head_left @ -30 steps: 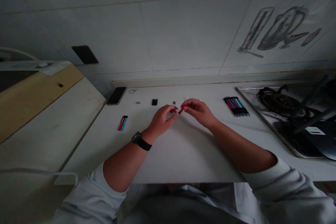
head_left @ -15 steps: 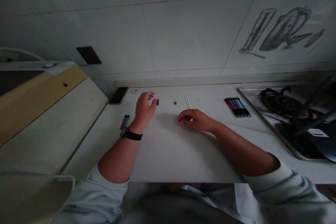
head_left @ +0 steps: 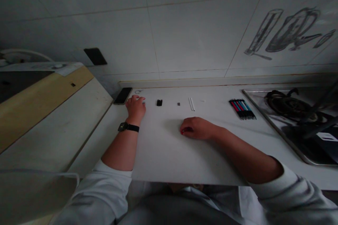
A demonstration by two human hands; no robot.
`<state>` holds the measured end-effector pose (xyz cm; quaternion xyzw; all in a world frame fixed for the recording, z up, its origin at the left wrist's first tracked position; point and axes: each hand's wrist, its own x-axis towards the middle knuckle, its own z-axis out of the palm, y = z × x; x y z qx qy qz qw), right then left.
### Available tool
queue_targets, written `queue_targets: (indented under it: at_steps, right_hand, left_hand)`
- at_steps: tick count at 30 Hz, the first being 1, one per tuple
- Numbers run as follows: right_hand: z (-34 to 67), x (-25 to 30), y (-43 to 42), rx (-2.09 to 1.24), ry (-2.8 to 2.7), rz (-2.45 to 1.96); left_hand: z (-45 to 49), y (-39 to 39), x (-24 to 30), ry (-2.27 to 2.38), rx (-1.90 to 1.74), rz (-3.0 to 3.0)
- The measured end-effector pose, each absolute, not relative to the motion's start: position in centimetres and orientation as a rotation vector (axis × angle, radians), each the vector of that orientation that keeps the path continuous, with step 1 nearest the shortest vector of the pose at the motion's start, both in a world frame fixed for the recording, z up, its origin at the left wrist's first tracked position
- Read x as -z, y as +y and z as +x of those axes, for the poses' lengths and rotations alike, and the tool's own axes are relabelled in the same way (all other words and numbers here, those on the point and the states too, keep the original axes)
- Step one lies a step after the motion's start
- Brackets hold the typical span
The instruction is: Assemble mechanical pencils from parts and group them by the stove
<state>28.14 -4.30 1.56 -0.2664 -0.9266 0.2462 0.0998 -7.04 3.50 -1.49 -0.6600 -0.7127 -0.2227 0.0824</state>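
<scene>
My left hand [head_left: 135, 107] lies low over the counter near the wall, palm down, fingers apart. Beside its thumb are tiny metallic pieces [head_left: 144, 103], partly covered by the hand. Curled fingers of my right hand [head_left: 196, 128] hold a red pen part [head_left: 182, 132], mostly hidden so its shape is unclear. Between and beyond the hands sit short black pieces [head_left: 159, 102], smaller dark pieces [head_left: 179, 104] and two thin white sticks [head_left: 191, 104]. A tiny pale bit [head_left: 203, 101] lies right of the sticks.
Several pens [head_left: 241, 109] in red, blue and black lie in a row at right, beside the gas stove [head_left: 285, 112]. A phone [head_left: 123, 96] and a thin ring-shaped thing [head_left: 138, 91] are at back left. A pale panel [head_left: 58, 112] borders the left side of the white counter [head_left: 163, 158].
My left hand has shifted left and down to the counter, away from the black pieces, which now show fully. My right hand has dropped slightly toward me, still holding the red pen part.
</scene>
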Motion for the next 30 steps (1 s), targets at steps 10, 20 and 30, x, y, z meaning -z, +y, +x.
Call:
queue_targets:
  at_steps: [10, 20, 30]
  right_hand:
    - [28.1, -2.0, -4.4, -0.676, -2.7, -0.777]
    - [28.6, -1.6, -2.2, -0.422, -2.419, -0.929]
    - [22.8, -2.0, 5.2, -0.089, -2.679, -1.09]
  left_hand:
    - [-7.0, 4.0, 1.6, -2.102, 0.761, -1.986]
    - [-2.4, 3.7, 1.5, -1.807, 1.488, -2.425]
    - [-2.8, 4.4, 2.4, -1.975, 1.674, -2.23]
